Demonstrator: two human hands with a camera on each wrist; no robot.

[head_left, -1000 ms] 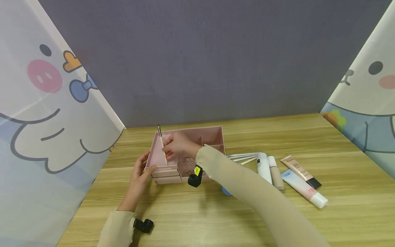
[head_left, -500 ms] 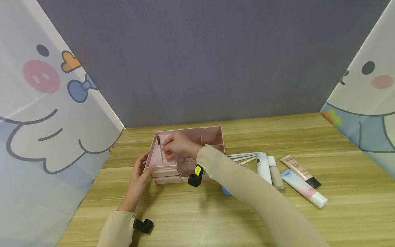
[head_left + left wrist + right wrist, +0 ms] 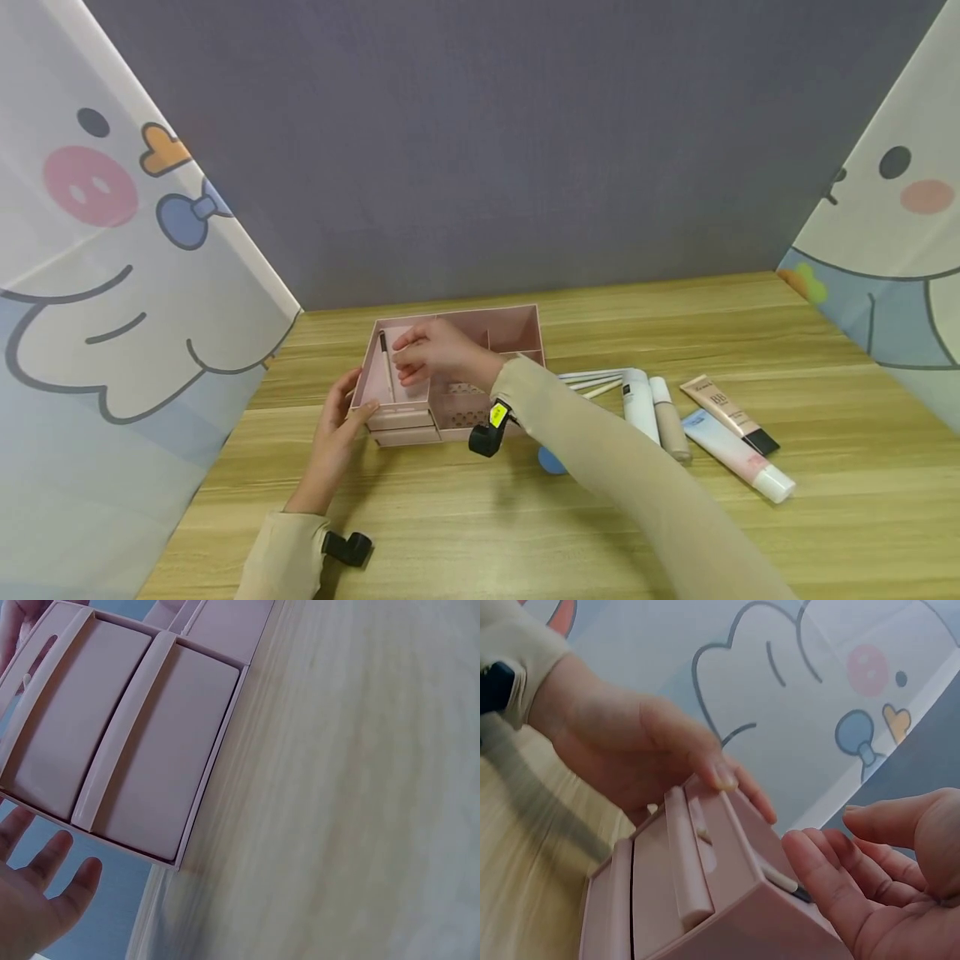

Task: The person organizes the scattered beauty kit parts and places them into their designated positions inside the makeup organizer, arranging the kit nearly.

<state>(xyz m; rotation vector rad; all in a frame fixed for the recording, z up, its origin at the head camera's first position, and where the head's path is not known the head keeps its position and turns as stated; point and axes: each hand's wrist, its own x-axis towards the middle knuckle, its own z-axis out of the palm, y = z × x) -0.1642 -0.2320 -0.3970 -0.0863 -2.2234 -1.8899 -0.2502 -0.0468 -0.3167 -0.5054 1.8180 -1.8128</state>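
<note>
A makeup brush (image 3: 387,367) with a dark tip and pale handle lies in the shallow left tray of the pink cosmetics organizer (image 3: 408,421). Just right of the brush hovers my right hand (image 3: 442,354), its fingers loosely bent with nothing held. The right wrist view shows the brush's end (image 3: 781,880) near these fingertips. My left hand (image 3: 333,433) holds the organizer's front left corner, thumb on the top rim and fingers along the side. In the left wrist view the organizer's two drawers (image 3: 169,750) are closed, and several fingers (image 3: 49,862) lie spread beside its wall.
Right of the organizer, several thin brushes (image 3: 600,385) lie partly behind my sleeve. Beyond them are a white bottle (image 3: 640,406), a beige bottle (image 3: 672,425), a BB cream tube (image 3: 723,408) and a blue-pink tube (image 3: 735,454). A blue round item (image 3: 551,461) shows beneath the forearm.
My right hand has let go of the makeup brush, which went from leaning upright to lying in the tray. That hand has since shifted slightly right. The left hand stays put.
</note>
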